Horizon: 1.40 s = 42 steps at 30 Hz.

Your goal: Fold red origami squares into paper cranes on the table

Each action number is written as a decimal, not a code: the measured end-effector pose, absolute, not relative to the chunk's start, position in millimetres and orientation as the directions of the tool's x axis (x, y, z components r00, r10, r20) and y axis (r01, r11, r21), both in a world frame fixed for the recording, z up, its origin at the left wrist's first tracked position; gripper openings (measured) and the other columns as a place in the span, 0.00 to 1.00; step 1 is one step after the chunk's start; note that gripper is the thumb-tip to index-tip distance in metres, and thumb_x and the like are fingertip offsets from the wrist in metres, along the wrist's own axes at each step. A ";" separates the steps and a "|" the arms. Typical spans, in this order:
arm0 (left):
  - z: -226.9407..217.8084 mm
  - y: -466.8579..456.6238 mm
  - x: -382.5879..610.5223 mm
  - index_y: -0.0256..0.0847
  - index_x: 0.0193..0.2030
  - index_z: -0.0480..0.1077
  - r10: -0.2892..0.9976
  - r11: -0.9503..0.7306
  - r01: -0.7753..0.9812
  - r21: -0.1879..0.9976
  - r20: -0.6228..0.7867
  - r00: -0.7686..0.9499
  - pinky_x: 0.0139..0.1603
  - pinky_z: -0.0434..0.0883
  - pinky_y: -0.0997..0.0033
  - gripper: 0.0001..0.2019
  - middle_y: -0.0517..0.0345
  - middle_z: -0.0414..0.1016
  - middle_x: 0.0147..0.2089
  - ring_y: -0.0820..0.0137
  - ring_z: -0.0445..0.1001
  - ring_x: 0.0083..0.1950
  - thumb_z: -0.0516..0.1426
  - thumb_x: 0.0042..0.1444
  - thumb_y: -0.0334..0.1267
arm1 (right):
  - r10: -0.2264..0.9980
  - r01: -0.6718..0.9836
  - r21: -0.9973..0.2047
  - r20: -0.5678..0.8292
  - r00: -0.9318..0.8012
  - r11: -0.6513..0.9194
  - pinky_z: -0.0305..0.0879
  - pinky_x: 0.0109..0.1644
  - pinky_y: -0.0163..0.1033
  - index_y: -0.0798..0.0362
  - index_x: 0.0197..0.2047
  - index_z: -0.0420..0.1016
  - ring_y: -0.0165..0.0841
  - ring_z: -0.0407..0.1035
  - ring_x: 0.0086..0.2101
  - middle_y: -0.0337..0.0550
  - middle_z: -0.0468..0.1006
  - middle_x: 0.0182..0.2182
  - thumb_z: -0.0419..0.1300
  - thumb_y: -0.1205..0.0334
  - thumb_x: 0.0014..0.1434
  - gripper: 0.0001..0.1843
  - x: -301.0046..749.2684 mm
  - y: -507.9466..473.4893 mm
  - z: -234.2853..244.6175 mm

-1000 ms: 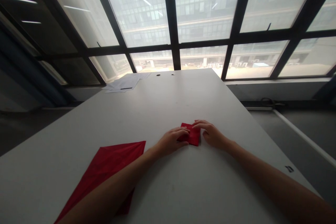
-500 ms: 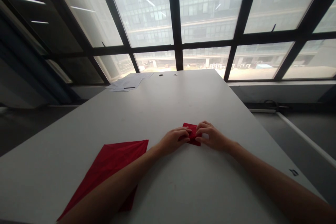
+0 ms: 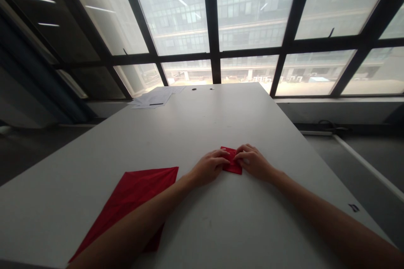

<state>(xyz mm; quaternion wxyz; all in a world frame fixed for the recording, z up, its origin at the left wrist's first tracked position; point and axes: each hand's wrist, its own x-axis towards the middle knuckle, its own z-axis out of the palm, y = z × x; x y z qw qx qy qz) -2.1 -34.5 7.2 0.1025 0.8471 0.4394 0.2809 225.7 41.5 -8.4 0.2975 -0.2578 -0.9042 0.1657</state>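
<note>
A small folded red paper (image 3: 234, 169), roughly square, lies flat on the table between my hands. My left hand (image 3: 208, 167) rests over its left side, fingers bent, with the fingertips and thumb pressed together on it. From the right, my right hand (image 3: 252, 161) has thumb and fingers pinched at the paper's middle and right edge. The fingertips of both hands are close together, and they hide parts of the paper's upper and side edges. A larger red sheet (image 3: 139, 189) with crease lines lies at the lower left, partly covered by my left forearm.
The white table (image 3: 195, 130) stretches away to tall dark-framed windows. White papers (image 3: 153, 97) with a dark pen-like item (image 3: 156, 104) lie at its far left corner. A small dark mark (image 3: 354, 207) sits near the right edge. A blue curtain (image 3: 38, 67) hangs at left.
My left thumb and fingers have drawn back slightly, and more of the paper's near edge shows. My right fingertips have closed more tightly together. The larger red sheet stays put.
</note>
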 end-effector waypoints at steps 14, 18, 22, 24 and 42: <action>-0.8 -40.4 -12.4 0.40 0.71 0.55 0.939 -0.309 0.941 0.136 0.199 0.280 0.70 0.47 0.41 0.31 0.43 0.53 0.73 0.51 0.46 0.75 0.43 0.69 0.56 | 0.618 0.520 -0.337 0.357 -0.700 0.784 0.57 0.53 0.47 0.42 0.53 0.78 0.40 0.65 0.49 0.46 0.75 0.48 0.60 0.62 0.63 0.15 225.5 33.2 2.7; -4.2 -39.2 -16.1 0.34 0.69 0.57 0.967 -0.178 0.977 0.117 0.207 0.151 0.69 0.49 0.38 0.31 0.36 0.54 0.72 0.47 0.47 0.74 0.42 0.69 0.55 | 0.619 0.519 -0.342 0.353 -0.702 0.783 0.57 0.52 0.47 0.42 0.53 0.78 0.40 0.65 0.49 0.46 0.75 0.49 0.60 0.62 0.63 0.16 224.3 34.2 0.5; 4.0 -40.7 -9.3 0.33 0.69 0.56 0.943 -0.181 0.973 0.141 0.305 0.131 0.69 0.51 0.43 0.27 0.36 0.54 0.72 0.50 0.49 0.74 0.43 0.70 0.48 | 0.617 0.519 -0.339 0.356 -0.702 0.785 0.56 0.53 0.48 0.42 0.54 0.77 0.41 0.64 0.50 0.46 0.74 0.51 0.59 0.61 0.64 0.16 223.4 33.7 1.3; 11.3 -44.1 -2.3 0.37 0.69 0.57 0.910 -0.283 0.949 0.139 0.350 0.220 0.69 0.54 0.48 0.24 0.40 0.58 0.70 0.54 0.53 0.72 0.44 0.71 0.44 | 0.612 0.520 -0.325 0.359 -0.705 0.790 0.55 0.53 0.48 0.43 0.53 0.77 0.41 0.64 0.50 0.46 0.74 0.50 0.60 0.61 0.63 0.15 222.7 30.8 5.2; 11.2 -35.1 -3.7 0.50 0.55 0.74 0.832 -0.547 0.763 0.344 0.320 0.452 0.65 0.64 0.57 0.14 0.53 0.72 0.60 0.61 0.68 0.62 0.54 0.66 0.40 | 0.857 0.716 -0.491 0.409 -0.313 0.496 0.61 0.46 0.45 0.51 0.41 0.79 0.41 0.69 0.41 0.49 0.77 0.37 0.60 0.55 0.62 0.10 221.4 46.1 -15.2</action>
